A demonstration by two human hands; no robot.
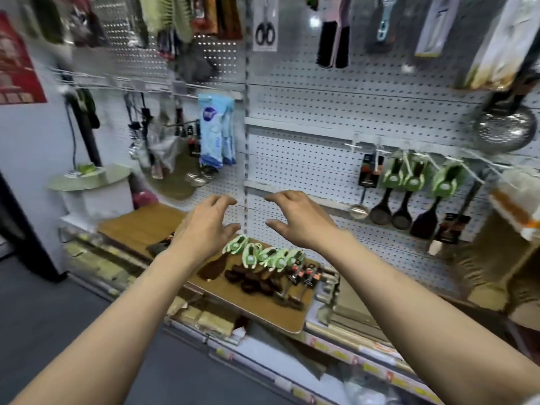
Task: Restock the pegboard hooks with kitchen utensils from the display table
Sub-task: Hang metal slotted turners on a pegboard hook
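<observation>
Left hand [206, 222]: centre of the frame, raised in front of the pegboard [306, 159], fingers loosely spread and slightly bent, holding nothing.
Right hand [299, 216]: just right of the left, apart from it, fingers bent like a claw, holding nothing.
Utensils on table [263, 268]: below the hands, a row of dark utensils with green-and-white cards lying on the brown display table [263, 311].
Hung utensils [409, 197]: right of centre, 3 green-carded dark ones on hooks, with a small steel ladle [360, 210] beside them.
Scissors [265, 32]: top centre, carded.
</observation>
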